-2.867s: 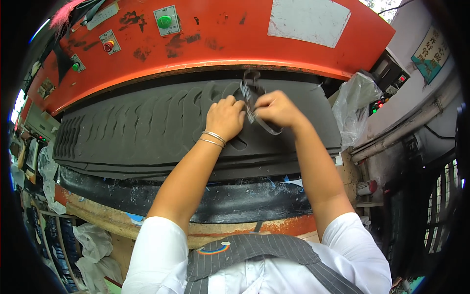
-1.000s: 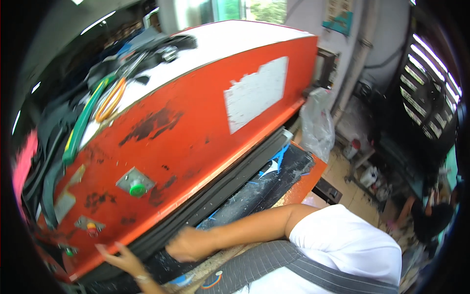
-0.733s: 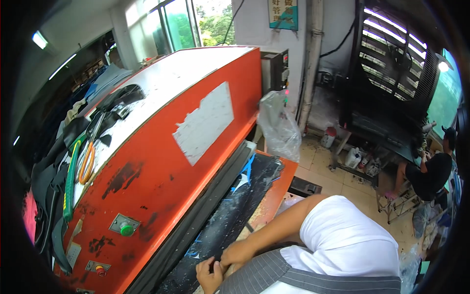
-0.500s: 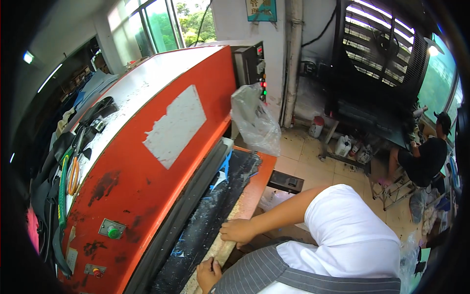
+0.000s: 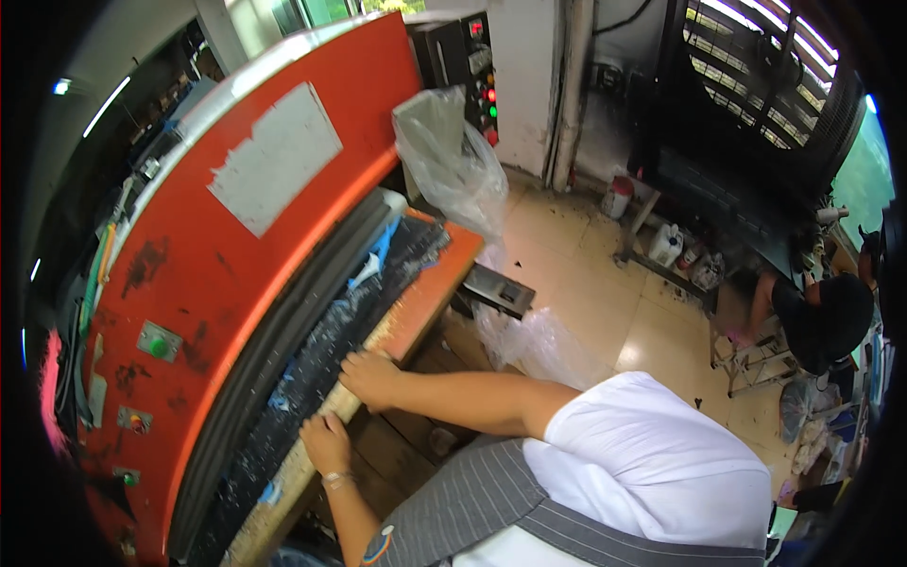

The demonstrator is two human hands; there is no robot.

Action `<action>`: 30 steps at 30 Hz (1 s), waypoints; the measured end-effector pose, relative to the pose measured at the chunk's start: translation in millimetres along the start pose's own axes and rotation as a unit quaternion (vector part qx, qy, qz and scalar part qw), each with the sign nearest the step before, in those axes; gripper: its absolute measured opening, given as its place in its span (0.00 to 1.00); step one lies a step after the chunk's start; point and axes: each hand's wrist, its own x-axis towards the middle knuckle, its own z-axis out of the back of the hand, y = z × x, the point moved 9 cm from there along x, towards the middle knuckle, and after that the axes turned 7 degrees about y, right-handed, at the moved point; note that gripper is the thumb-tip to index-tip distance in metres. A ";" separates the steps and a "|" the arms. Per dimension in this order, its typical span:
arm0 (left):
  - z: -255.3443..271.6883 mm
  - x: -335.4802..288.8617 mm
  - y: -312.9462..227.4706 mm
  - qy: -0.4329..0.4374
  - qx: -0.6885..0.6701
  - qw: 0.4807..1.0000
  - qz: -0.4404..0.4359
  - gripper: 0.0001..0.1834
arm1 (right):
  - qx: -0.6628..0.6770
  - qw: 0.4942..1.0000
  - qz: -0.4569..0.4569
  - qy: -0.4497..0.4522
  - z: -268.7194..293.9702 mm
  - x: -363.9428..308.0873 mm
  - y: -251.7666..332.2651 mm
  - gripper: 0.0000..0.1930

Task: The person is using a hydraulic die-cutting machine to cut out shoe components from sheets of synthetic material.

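Note:
A large orange-red machine [image 5: 203, 312] with a curved front fills the left side. Along it runs a dark bed [image 5: 316, 345] strewn with white flecks and blue scraps. The bed's outer border is a worn, pale ledge [image 5: 285, 472]. My right hand [image 5: 370, 380] grips this ledge from above, its fingers bent over the edge. Just nearer, my left hand [image 5: 326, 444] is curled on the same ledge, with a band around the wrist. Neither hand shows a loose item in it. The undersides of both hands are hidden.
Green button [image 5: 158, 346] and other switches sit on the machine's face. Clear plastic bag [image 5: 453, 151] hangs by a control box [image 5: 480, 76] with lit lamps. A dark metal bar [image 5: 499, 289] juts past the bed's end. Another person [image 5: 822, 321] sits at far right.
My view has turned downward and rightward, so the machine appears farther left. Both hands stay on the ledge, and more of my left forearm now shows. The other person leans further forward.

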 end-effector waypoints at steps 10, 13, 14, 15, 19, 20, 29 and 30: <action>-0.7 2.0 16.8 0.041 -0.084 0.993 0.065 0.20 | 0.031 0.997 0.034 0.065 -6.5 0.5 8.0 0.28; 4.0 16.1 10.5 0.221 -0.121 0.960 0.125 0.22 | 0.073 0.972 0.094 0.202 -19.8 2.0 -4.7 0.27; 7.6 24.6 12.1 0.295 -0.098 0.943 0.121 0.22 | 0.161 0.951 0.133 0.227 -14.3 9.9 -12.1 0.25; 6.0 34.4 12.2 0.340 -0.083 0.931 0.105 0.24 | 0.253 0.915 0.097 0.300 3.9 18.9 -22.0 0.21; 27.1 121.1 12.1 0.037 -0.221 0.974 -0.032 0.10 | 0.237 0.970 0.046 0.029 61.8 122.4 -67.1 0.11; 31.7 147.0 8.3 -0.032 -0.206 0.976 -0.060 0.08 | 0.210 0.976 0.060 -0.022 72.5 153.2 -76.6 0.10; -2.0 207.8 -18.1 -0.023 -0.133 0.982 -0.129 0.07 | -0.054 0.941 0.010 0.334 21.4 258.7 -88.8 0.24; 14.5 210.7 -24.9 -0.063 -0.143 0.980 -0.125 0.07 | -0.046 0.939 0.028 0.340 15.7 264.8 -92.0 0.23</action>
